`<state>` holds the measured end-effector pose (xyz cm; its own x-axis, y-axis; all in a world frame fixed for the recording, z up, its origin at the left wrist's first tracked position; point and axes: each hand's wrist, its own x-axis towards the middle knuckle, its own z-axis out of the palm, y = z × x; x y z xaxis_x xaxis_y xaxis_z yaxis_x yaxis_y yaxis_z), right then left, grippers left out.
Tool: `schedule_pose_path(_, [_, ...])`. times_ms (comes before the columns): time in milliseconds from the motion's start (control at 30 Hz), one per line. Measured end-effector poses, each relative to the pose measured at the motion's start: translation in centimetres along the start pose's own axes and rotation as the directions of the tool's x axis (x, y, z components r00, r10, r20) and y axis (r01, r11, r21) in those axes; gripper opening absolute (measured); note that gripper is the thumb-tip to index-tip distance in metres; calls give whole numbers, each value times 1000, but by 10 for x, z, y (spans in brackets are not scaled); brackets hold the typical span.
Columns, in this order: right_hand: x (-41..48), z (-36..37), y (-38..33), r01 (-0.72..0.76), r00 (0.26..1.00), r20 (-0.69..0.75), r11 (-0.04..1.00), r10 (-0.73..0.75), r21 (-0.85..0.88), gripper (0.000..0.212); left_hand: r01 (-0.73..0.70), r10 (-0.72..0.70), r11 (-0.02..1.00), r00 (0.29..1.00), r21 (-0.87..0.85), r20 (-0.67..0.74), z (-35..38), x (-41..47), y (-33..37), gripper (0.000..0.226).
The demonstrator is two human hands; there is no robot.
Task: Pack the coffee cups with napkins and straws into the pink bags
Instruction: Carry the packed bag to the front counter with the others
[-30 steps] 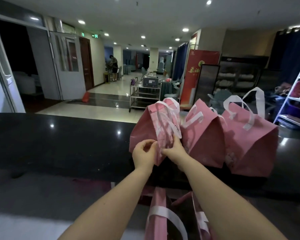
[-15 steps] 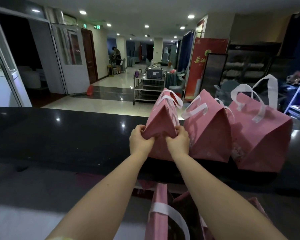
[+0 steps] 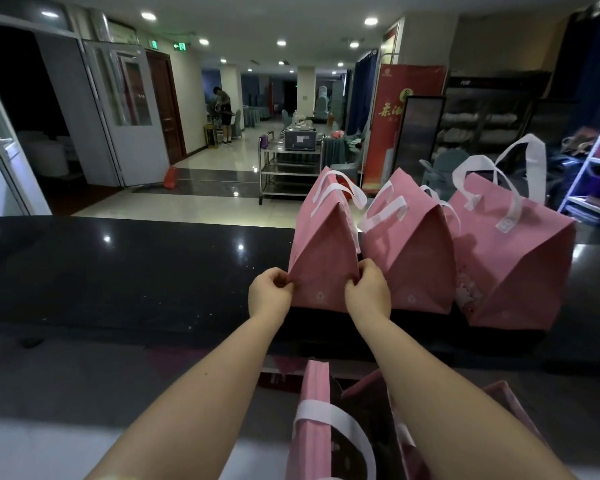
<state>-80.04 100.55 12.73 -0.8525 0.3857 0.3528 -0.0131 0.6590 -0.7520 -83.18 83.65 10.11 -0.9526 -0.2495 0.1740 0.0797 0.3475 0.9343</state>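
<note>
Pinching the side folds of the nearest pink bag (image 3: 323, 265), with the left hand (image 3: 270, 293) curled onto its left edge and the right hand (image 3: 368, 292) curled onto its right edge. Holding it upright on the black counter (image 3: 118, 271), directly between the two hands. Sharing that counter with a second pink bag (image 3: 416, 258) just beyond the right hand and a third pink bag (image 3: 510, 265) farther right. Leaning over an open pink bag (image 3: 312, 410) beneath the forearms.

Three pink bags stand upright in a row on the right half of the glossy black counter (image 3: 118, 271) before you: the left bag (image 3: 321, 268), the middle bag (image 3: 413, 258) pressed against it, the right bag (image 3: 510, 265) alongside.
</note>
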Motion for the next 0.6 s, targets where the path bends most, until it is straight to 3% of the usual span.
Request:
schedule_pose_path(233, [20,-30,20,-30,999,-40,985,23,-172,13,-17,14,998,998,53,60,38,3,15,14])
schedule_pose_path(600, [42,-62,53,-111,989,-118,976,90,-188,13,-59,47,996,983,62,176,83,-8,37,15])
